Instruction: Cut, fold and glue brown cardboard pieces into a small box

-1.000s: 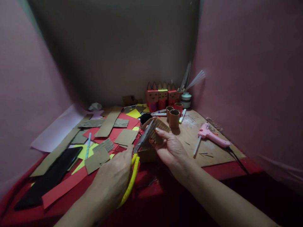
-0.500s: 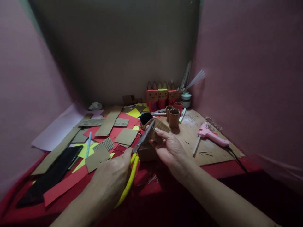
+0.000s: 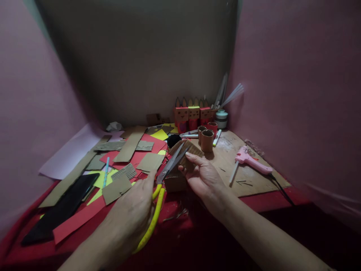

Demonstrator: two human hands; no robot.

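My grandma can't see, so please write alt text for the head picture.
The left hand holds open scissors at cardboard in the right hand. Behind stand three figures with faces; a pink glue gun lies at the right.

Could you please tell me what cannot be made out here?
In the head view:
Finger loops of the scissors: partly hidden by the left hand.
Part of the cardboard piece: covered by the right hand.
End of the cord on the pink glue gun: lost in shadow.
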